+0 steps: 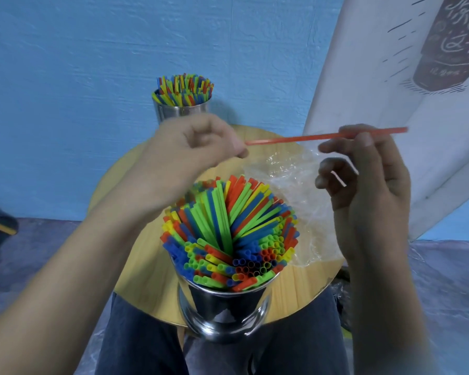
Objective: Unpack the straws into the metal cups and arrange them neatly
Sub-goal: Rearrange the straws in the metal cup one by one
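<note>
Final stage of unpacking, as judged from the layout: a single orange plastic straw (309,137) is held level in the air above the round wooden table (136,266), well clear of both cups. The near polished metal cup (222,307), at the table's front edge, is packed with multicoloured straws (228,226) that fan outward and lean at differing angles. The far metal cup (182,109), at the back of the table, holds a second, tighter bundle (184,87). A crumpled clear plastic bag (295,190) lies flat on the table to the right of the near cup, and no straws can be seen in it. The right hand (371,190) grips the straw near its right end between thumb and forefinger; its other fingers are loosely curled and spread. A thin pale sliver near those fingers cannot be identified. The left hand (195,147) is curled into a loose fist, with its fingertips at the straw's left end. Whether they pinch the straw or only touch it cannot be told. The next move probably calls for tipping the straw upright and sliding it into a gap in one bundle. The splayed straws in the near cup would then need gathering so they stand evenly.
</note>
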`<state>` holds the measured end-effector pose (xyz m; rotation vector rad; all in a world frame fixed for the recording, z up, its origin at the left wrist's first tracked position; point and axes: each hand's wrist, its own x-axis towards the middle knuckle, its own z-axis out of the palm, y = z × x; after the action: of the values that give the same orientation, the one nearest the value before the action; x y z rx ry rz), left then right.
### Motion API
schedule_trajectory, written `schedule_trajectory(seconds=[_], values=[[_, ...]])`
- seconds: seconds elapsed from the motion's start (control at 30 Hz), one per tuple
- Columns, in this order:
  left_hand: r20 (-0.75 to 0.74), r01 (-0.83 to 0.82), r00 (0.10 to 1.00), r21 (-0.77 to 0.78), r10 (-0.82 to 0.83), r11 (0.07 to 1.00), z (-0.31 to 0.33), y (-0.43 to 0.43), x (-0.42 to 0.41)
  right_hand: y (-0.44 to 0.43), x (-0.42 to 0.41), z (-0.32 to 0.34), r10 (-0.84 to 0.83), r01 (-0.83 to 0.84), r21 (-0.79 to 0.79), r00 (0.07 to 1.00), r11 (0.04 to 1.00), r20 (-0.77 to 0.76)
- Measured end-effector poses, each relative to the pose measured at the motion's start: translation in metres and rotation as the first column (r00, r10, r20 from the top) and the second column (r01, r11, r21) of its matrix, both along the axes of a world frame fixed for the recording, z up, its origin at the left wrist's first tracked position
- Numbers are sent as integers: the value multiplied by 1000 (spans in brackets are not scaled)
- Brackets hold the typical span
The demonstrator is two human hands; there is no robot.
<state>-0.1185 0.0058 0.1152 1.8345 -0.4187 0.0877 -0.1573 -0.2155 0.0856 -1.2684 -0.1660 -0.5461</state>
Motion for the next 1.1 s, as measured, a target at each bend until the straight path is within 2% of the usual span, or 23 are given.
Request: schedule_trajectory(seconds=[0.07,0.17,0.2,0.3,0.4,0.5,0.73,1.0,1.1], values=[[-13,112,994,204,-112,973,1,-1,-2,-4,1,4,-75,74,58,997,996,12],[-184,294,955,460,-234,838,6,-4,-6,-9,0,9,-167,165,59,985,984,31],[-211,316,948,513,-239,798,7,-6,-6,-10,0,9,-180,179,22,983,984,42],[-168,263,965,611,-202,747,7,-11,-4,-6,-1,7,-162,169,-121,985,978,65],[-155,251,968,614,-197,748,7,-12,-3,-1,-3,4,-124,138,-251,990,958,71],[-141,237,972,557,-190,796,6,-10,-3,1,-4,2,-67,87,-335,995,938,70],[-98,217,976,453,-194,865,5,-8,-1,6,2,-11,60,-84,-522,996,849,-63],[-47,185,982,426,-183,885,6,-9,-3,6,3,-12,138,-163,-518,987,840,-87],[-38,178,983,419,-178,891,6,-9,-3,7,3,-12,126,-132,-512,991,849,-47]])
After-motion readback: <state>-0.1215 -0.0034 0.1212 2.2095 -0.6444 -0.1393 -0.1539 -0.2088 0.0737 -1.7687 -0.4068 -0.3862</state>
